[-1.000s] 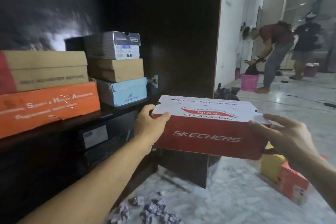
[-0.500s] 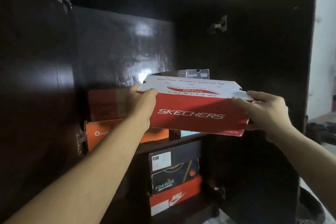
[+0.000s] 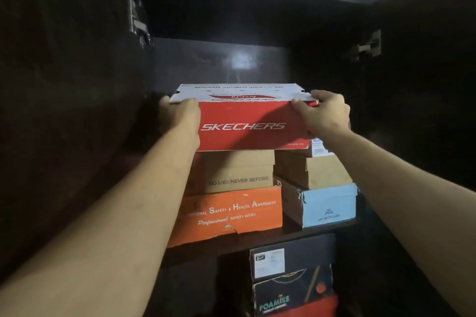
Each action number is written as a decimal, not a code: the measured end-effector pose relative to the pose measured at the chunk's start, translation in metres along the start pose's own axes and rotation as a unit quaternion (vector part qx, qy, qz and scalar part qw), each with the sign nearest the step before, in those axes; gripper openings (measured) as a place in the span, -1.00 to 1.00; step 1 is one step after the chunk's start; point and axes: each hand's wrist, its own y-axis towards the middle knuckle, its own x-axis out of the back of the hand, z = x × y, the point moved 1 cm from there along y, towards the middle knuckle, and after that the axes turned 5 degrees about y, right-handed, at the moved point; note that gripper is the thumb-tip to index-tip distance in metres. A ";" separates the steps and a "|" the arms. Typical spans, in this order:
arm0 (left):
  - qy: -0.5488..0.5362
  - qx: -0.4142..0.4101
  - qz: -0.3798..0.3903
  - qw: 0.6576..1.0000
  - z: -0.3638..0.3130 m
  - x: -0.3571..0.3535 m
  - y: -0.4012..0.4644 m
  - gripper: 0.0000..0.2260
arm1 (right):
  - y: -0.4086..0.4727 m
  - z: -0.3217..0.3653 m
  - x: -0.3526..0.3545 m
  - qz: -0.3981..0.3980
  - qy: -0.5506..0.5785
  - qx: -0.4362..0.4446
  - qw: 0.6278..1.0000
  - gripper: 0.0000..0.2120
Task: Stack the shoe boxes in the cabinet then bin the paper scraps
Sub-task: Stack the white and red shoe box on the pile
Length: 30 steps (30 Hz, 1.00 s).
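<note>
A red Skechers shoe box (image 3: pixel 247 126) with a white lid sits on top of the left stack inside the dark cabinet (image 3: pixel 77 110). My left hand (image 3: pixel 180 118) grips its left end and my right hand (image 3: pixel 324 116) grips its right end. Under it lies a brown box (image 3: pixel 237 175) printed "Go like never before", resting on an orange safety-shoe box (image 3: pixel 231 213). To the right stands another stack: a light blue box (image 3: pixel 327 206), a brown box (image 3: pixel 314 170) and a partly hidden box on top. No paper scraps are in view.
Below the shelf (image 3: pixel 257 239) a lower compartment holds a black box (image 3: pixel 291 257), a dark Foamies box (image 3: pixel 291 296) and a red one under it. Both cabinet doors stand open, left (image 3: pixel 64 85) and right (image 3: pixel 425 85). Dark space remains above the stacks.
I have lifted the red box from waist height outside the cabinet up and into the upper shelf, onto the left stack. My view has turned from the room to the cabinet.
</note>
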 end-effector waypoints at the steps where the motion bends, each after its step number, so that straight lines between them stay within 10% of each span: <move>1: 0.000 0.001 0.011 1.000 0.005 0.002 0.006 -0.50 | 0.005 -0.002 -0.010 0.001 0.002 0.004 1.000 -0.45; 14: 0.018 0.008 0.152 0.988 0.028 0.011 0.056 -0.11 | 0.051 -0.039 -0.094 0.025 -0.026 -0.019 0.999 -0.63; 19: 0.035 0.011 0.151 0.988 0.043 0.007 0.070 0.02 | 0.052 -0.054 -0.107 0.043 -0.085 -0.027 0.995 -0.41; 26: 0.052 -0.005 0.098 0.994 0.050 0.009 0.070 -0.58 | 0.043 -0.054 -0.111 0.083 -0.146 0.012 0.986 -0.42; 30: 0.224 -0.080 0.064 0.969 0.045 -0.002 0.058 -0.14 | 0.039 -0.054 -0.097 0.100 -0.165 0.022 0.981 -0.49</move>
